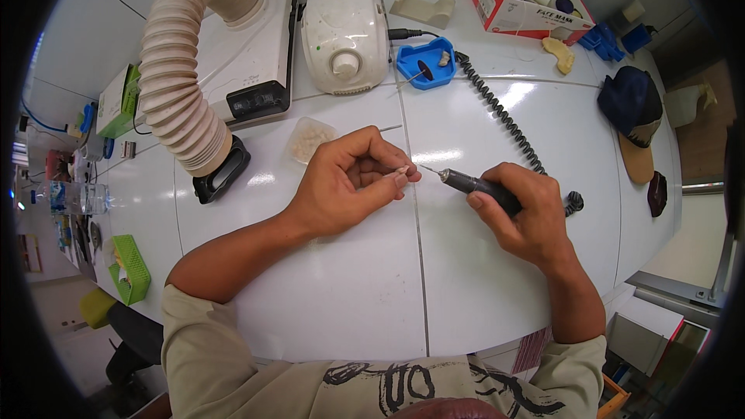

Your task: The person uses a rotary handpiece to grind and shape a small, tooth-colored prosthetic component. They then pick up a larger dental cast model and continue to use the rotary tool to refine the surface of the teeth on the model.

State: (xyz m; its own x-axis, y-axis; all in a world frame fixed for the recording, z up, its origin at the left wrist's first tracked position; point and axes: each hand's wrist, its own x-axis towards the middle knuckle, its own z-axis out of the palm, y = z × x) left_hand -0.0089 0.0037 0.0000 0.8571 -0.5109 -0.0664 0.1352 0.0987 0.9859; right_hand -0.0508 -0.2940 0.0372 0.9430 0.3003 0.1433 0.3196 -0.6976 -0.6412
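Observation:
My left hand (334,186) pinches a small whitish piece (403,171) between thumb and fingertips, above the middle of the white table. Its exact shape is too small to make out. In my right hand (531,213) is a dark rotary handpiece (463,181), held like a pen. The handpiece's thin metal bur points left, close to the pale piece; whether they touch I cannot tell. Behind my left hand stands a clear plastic tub (299,142) with pale bits inside. A thin metal rod (392,128) shows beside my left knuckles.
A ribbed suction hose (159,85) arches at the left from a white unit (260,62). Further back are a control box (345,39) with a knob and a blue tray (403,58). A coiled cord (500,112) runs toward my right hand. A cap (632,109) lies far right.

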